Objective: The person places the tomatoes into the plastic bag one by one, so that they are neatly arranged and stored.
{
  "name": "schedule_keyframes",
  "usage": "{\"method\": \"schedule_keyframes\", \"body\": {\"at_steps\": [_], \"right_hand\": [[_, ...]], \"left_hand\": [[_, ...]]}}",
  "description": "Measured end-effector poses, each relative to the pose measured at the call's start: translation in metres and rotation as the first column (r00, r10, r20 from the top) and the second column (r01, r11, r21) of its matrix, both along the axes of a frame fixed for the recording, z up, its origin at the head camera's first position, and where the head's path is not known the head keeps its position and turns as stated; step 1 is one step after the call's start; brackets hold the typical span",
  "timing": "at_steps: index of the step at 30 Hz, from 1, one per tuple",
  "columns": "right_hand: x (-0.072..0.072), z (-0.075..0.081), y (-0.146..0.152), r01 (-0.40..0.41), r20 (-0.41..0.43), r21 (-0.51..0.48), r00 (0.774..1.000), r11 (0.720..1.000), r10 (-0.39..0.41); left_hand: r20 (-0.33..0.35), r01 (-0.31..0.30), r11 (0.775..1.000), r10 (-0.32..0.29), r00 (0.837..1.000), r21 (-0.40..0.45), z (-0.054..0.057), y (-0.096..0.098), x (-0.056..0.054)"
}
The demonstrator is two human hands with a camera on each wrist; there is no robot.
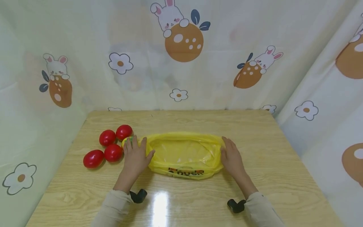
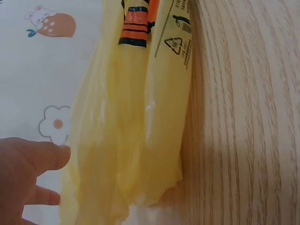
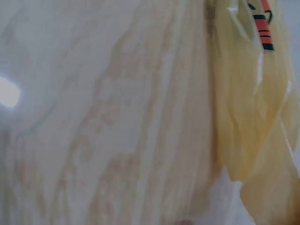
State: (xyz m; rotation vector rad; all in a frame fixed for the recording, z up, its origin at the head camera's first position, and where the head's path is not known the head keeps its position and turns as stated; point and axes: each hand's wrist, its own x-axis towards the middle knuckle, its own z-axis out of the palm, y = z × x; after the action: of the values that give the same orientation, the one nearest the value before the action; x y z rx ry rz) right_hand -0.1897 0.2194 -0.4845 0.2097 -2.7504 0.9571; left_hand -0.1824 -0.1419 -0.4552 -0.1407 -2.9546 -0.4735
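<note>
A yellow plastic bag (image 1: 184,153) with printed lettering lies on the table, its wide mouth spread toward the head camera. At its left end is my left hand (image 1: 135,159), fingers straight and spread, thumb toward the rim. In the left wrist view the thumb (image 2: 58,158) is right at the bag's side (image 2: 122,117). Partly hidden behind the left fingers is a small yellow thing with green marks (image 1: 124,143). My right hand (image 1: 232,157) rests along the bag's right end, fingers fairly straight against it. The right wrist view shows mostly table and bag (image 3: 248,117).
Several glossy red, egg-shaped things (image 1: 93,159) sit together left of the left hand. The wood-grain table (image 1: 193,201) backs onto a rabbit-print curtain (image 1: 141,85). Black wrist-camera pieces (image 1: 139,196) jut out beside both sleeves, low over the table.
</note>
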Motion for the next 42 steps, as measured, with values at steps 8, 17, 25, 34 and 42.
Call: {"method": "schedule_keyframes", "body": {"at_steps": [8,17,25,34,42], "right_hand": [[-0.012,-0.007,-0.003,0.026,-0.169,-0.083,0.985,0.996,-0.040],[-0.025,-0.013,-0.002,0.081,-0.135,-0.160,0.986,0.984,-0.103],[-0.035,-0.015,-0.002,0.109,-0.097,-0.197,0.987,0.974,-0.130],[-0.048,-0.013,-0.001,0.107,-0.080,-0.219,0.989,0.970,-0.128],[-0.061,-0.012,0.001,0.112,-0.087,-0.238,0.987,0.965,-0.136]], "left_hand": [[-0.015,-0.006,1.000,0.006,1.000,0.002,-0.009,-0.002,-0.011],[0.003,-0.021,1.000,0.021,1.000,-0.002,-0.004,0.000,-0.022],[0.041,-0.036,0.999,0.035,0.999,0.032,-0.003,0.001,-0.035],[-0.118,-0.033,0.999,0.030,0.993,-0.016,-0.006,-0.004,-0.056],[-0.057,-0.045,0.999,0.045,0.997,0.005,-0.006,-0.008,-0.073]]}}
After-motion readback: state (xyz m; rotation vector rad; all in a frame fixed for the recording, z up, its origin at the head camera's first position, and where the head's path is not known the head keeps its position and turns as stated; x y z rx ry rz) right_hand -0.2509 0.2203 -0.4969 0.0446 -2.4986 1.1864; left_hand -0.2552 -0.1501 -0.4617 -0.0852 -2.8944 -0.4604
